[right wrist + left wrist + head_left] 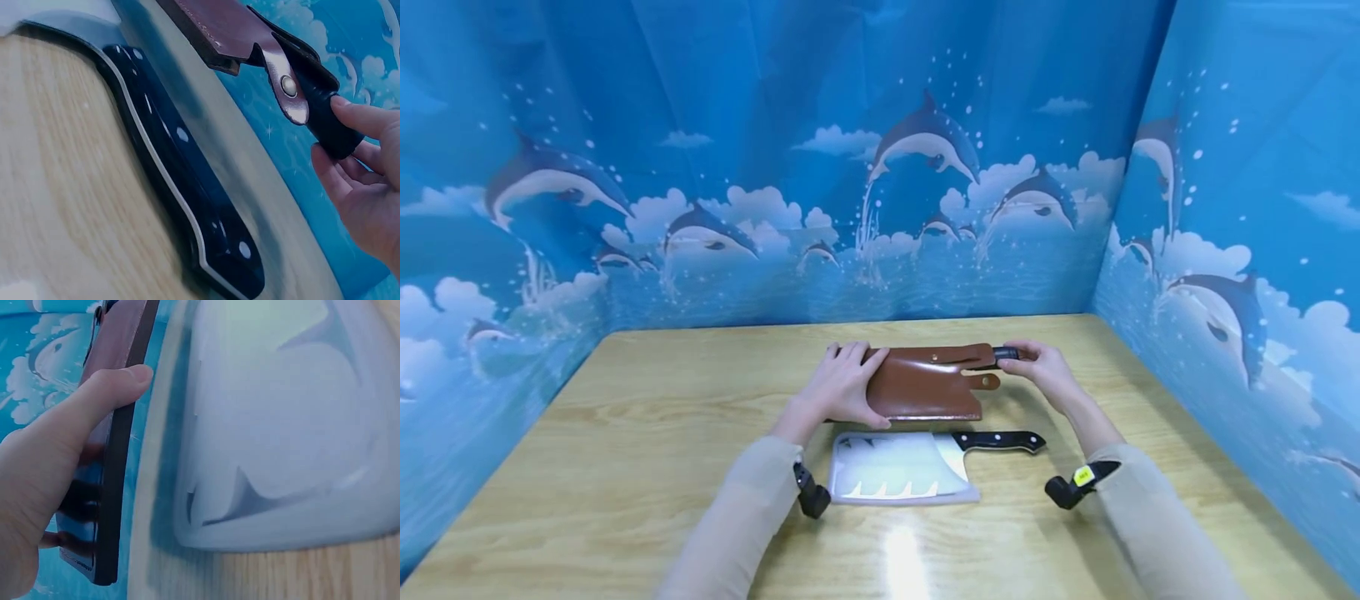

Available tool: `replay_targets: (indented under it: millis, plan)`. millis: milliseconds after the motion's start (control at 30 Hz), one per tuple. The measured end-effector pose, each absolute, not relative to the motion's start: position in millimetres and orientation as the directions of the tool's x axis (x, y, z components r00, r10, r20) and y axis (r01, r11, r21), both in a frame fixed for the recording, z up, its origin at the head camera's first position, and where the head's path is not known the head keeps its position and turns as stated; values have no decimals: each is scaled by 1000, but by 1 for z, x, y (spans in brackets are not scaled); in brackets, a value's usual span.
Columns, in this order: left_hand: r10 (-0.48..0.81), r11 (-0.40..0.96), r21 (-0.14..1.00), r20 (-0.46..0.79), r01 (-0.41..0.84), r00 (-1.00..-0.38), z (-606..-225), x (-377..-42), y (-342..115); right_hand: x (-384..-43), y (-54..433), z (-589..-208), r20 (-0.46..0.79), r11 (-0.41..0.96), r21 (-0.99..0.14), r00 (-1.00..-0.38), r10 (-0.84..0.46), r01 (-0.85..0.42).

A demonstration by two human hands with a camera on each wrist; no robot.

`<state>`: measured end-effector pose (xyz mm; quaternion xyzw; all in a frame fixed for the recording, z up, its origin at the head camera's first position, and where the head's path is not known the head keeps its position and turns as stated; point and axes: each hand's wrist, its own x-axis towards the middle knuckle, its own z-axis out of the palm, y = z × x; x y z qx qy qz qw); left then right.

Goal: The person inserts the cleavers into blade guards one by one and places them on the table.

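A brown leather knife sheath (928, 390) lies level across the middle of the head view. My left hand (844, 385) grips its left end, the thumb along the near edge and the fingers over the far side. From the sheath's right end sticks out a black knife handle (331, 128), and my right hand (1047, 375) pinches the end of it. The blade inside is hidden. A strap with a metal snap (289, 86) hangs loose beside the handle. Nearer to me, a cleaver (895, 467) lies with its black handle (1000, 441) to the right; neither hand touches it.
Under everything is a light wooden table (647, 467). A blue curtain (760, 150) printed with dolphins stands behind it and along both sides. Each forearm wears a black wrist camera (812, 492), close to the cleaver on the left.
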<state>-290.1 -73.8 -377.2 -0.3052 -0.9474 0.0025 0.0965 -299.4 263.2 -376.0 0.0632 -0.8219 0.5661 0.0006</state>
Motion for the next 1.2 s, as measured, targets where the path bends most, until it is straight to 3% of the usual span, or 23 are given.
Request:
replay_targets:
  millis: [300, 533, 667, 1100, 1200]
  plan:
    - [568, 823, -79, 145, 563, -810, -388, -305, -69, -314, 262, -390, -26, 261, -965, -997, -72, 6]
    - [539, 842, -13, 28, 539, -842, -398, -310, -69, -325, 257, -405, -177, 256, -953, -983, -41, 161]
    - [541, 841, 44, -12, 540, -841, -401, -311, -69, -329, 257, -415, -196, 216, -959, -979, -49, 181]
    - [536, 842, 139, -120, 521, -835, -402, -309, -75, -327, 260, -413, -181, 503, -852, -983, -30, 142]
    - [522, 849, 163, -116, 502, -845, -401, -306, -85, -322, 269, -409, -119, 578, -814, -991, -62, 62]
